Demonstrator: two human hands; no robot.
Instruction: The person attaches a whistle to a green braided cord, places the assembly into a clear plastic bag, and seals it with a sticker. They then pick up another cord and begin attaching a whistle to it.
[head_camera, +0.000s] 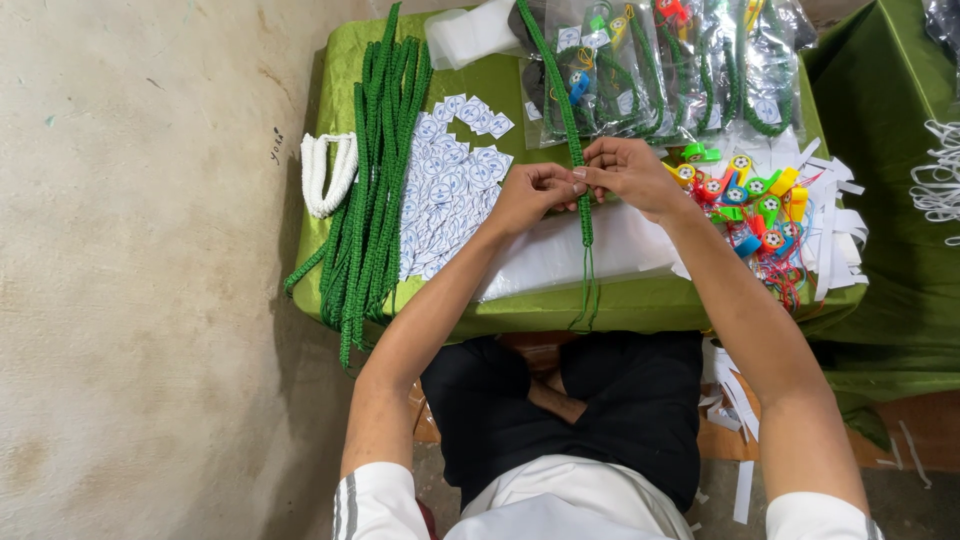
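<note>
Head view: left hand (530, 195) and right hand (628, 175) both in narrow pinch grip on green braided cord (570, 130), apparently steadying it over surface (520, 310), coloured whistles (755, 195) alongside.

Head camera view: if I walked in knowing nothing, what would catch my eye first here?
Probably the two hands at the middle, the left hand and right hand pinching one green braided cord that runs down over the table's front edge. Left of them lies a thick bundle of green cords beside a spread of small white stickers. To the right sits a heap of bright plastic whistles.
</note>
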